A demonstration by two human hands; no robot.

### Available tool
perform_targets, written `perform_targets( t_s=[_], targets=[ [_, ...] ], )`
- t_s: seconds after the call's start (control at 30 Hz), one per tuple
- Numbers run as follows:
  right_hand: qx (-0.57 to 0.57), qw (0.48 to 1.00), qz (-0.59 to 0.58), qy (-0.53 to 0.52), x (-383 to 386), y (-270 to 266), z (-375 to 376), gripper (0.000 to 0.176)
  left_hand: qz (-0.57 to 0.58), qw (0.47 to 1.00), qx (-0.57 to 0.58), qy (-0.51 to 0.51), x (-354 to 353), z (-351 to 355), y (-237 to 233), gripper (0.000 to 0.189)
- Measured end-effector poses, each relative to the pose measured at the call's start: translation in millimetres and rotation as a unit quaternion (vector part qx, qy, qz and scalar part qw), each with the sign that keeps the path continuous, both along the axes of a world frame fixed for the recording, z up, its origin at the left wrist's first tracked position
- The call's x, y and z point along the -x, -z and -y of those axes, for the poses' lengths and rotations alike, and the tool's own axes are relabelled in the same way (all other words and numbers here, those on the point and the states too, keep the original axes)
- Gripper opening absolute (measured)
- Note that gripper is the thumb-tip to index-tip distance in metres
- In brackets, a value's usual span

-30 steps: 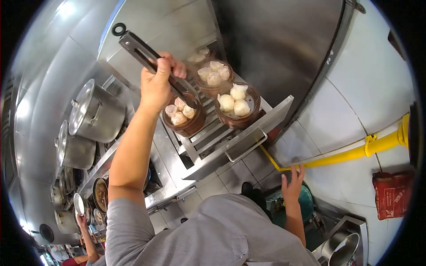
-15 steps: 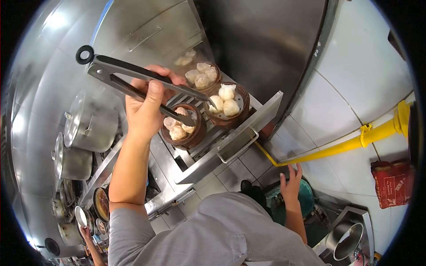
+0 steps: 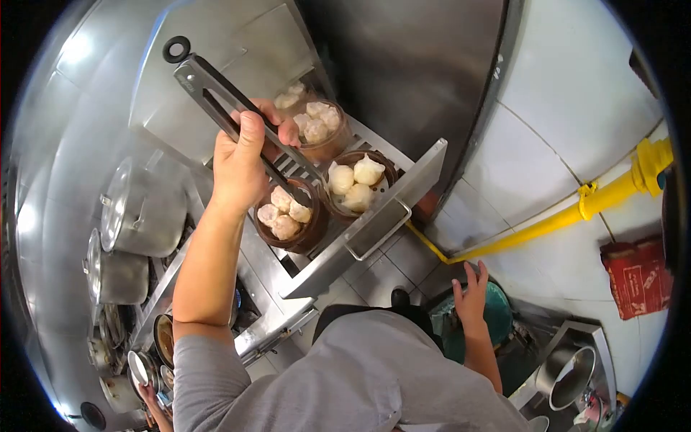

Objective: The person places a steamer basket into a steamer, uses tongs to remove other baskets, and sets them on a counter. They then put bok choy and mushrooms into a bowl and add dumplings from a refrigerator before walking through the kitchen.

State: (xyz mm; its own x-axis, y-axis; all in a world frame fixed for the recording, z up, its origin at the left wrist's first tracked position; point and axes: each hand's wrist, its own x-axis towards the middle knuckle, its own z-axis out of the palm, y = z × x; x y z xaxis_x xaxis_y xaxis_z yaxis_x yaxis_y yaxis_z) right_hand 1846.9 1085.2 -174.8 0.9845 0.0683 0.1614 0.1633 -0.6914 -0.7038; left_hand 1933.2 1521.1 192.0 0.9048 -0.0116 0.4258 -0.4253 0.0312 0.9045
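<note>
While the left hand point(image 3: 243, 162) grips tongs point(image 3: 216, 97) over a slatted drawer point(image 3: 426, 173), the right hand point(image 3: 471, 294) hovers empty near white tiles point(image 3: 529, 169).

Head-worn, facing forward and down, hands point(image 3: 243, 167) near

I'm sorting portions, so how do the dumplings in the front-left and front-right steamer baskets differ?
The front-left basket holds four dumplings; the front-right basket holds three. The left ones look pinkish and wrinkled, while the right ones look creamy white and smoother. Both sets sit in round brown baskets with their tops uncovered.
</note>
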Motion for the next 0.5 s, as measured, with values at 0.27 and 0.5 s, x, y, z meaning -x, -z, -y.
perform_targets(
  t_s=[0.27,0.5],
  targets=[
    [0.040,0.984,0.085,0.154,57,-45,22,0.049,0.077,0.993,-0.048,-0.074,4,12,9,0.051],
    [0.084,0.926,0.106,0.353,254,-102,-8,0.051,0.055,0.967,-0.087,-0.233,-8,-71,-8,0.062]
  ],
)
